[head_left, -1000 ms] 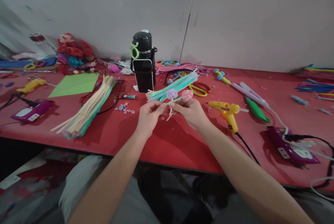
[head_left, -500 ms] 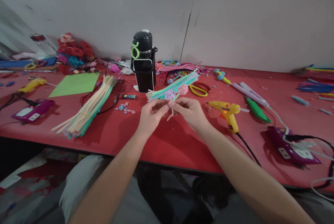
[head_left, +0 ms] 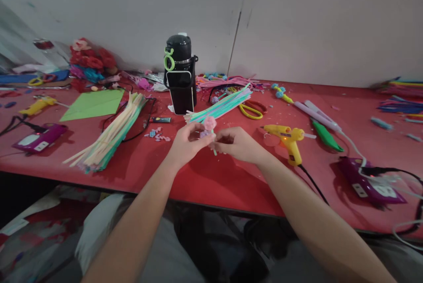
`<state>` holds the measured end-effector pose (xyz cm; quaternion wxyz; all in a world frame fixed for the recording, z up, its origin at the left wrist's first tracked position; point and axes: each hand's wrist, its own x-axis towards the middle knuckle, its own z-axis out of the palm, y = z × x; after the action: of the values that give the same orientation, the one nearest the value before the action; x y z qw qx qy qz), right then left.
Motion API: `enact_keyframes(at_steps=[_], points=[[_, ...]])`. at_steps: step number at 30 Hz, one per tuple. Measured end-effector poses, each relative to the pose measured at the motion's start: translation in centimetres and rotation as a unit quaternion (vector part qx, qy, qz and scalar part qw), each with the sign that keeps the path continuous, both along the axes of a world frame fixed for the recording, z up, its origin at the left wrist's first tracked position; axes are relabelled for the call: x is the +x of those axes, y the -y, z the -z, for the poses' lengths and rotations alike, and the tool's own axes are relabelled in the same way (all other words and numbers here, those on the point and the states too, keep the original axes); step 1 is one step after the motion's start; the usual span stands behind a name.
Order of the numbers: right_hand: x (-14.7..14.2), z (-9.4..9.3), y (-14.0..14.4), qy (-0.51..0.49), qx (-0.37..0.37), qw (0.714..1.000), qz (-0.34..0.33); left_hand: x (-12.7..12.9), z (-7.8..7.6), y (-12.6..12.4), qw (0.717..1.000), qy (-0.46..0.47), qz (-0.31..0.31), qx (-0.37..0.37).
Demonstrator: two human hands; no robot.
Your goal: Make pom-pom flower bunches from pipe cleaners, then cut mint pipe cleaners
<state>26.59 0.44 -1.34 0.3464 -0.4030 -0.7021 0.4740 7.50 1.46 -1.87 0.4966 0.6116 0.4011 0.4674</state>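
1. Head view, the hands: the left hand [head_left: 187, 141] and the right hand [head_left: 238, 143] meet above the near middle of the red table [head_left: 211, 181], both pinched narrow on a small fuzzy pipe-cleaner flower piece [head_left: 209, 125]. Its pink pompom head stands just over the fingertips, a purple one sits tucked below it, and a short pale stem pokes down between the hands.

2. Head view, what has changed: a second ago the pink and purple heads stood side by side, spread apart above the hands. Now they are drawn together, one over the other, and the hands have closed in and sunk a little towards the table. As a judgement, the two stems are being twisted into one.

3. Head view, counts:
   - two loose bundles of pastel pipe cleaners, one long cream-and-green bundle [head_left: 109, 135] at left, one mint-and-pink bundle [head_left: 221, 106] just behind the hands;
   - two yellow glue guns, the nearer one [head_left: 287, 137] right of the hands, the other [head_left: 35, 106] far left;
   - two purple power strips, [head_left: 38, 137] and [head_left: 372, 181];
   - one black insulated bottle [head_left: 180, 76], upright;
   - one pair of yellow-handled scissors [head_left: 250, 110];
   - one green paper sheet [head_left: 94, 103].
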Motion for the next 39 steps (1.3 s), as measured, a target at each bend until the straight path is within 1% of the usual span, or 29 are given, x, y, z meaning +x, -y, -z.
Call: enact_keyframes(at_steps=[2,4,6,8,11,13,18,23,28,34,36,39], points=[[-0.2,0.1,0.1,0.006,-0.005,1.000,0.008,0.0,-0.1,0.0,1.000,0.001,0.006,0.004],[-0.3,0.1,0.1,0.008,-0.004,1.000,0.019,0.0,-0.2,0.2,1.000,0.008,0.015,-0.007],[-0.4,0.0,0.2,0.010,0.006,1.000,0.026,0.0,-0.3,0.3,0.999,0.017,0.020,-0.038],[-0.4,-0.1,0.3,0.009,0.024,0.999,0.031,0.0,-0.5,0.4,0.995,0.036,0.024,-0.088],[-0.5,-0.2,0.5,-0.001,0.058,0.998,0.033,0.0,-0.7,0.5,0.983,0.090,0.023,-0.159],[-0.6,-0.2,0.7,-0.016,0.078,0.996,0.028,0.0,-0.9,0.4,0.973,0.122,0.017,-0.193],[-0.6,0.0,0.8,-0.048,0.100,0.994,-0.001,-0.1,-1.2,0.4,0.954,0.166,0.014,-0.248],[-0.3,-0.2,0.7,-0.052,0.149,0.987,0.002,-0.5,-1.5,0.5,0.944,0.170,0.040,-0.281],[0.2,-0.5,0.4,-0.022,0.152,0.988,-0.015,-0.8,-1.8,0.6,0.952,0.122,0.068,-0.274],[1.0,-0.3,0.0,0.077,0.164,0.983,0.024,-0.8,-1.6,0.8,0.964,0.067,0.083,-0.242],[1.2,-0.3,-0.1,0.097,0.146,0.984,0.033,-0.8,-1.5,0.9,0.972,0.049,0.081,-0.214],[1.5,-0.5,-0.3,0.084,0.077,0.993,0.030,-0.7,-1.5,1.1,0.989,0.017,0.074,-0.126]])
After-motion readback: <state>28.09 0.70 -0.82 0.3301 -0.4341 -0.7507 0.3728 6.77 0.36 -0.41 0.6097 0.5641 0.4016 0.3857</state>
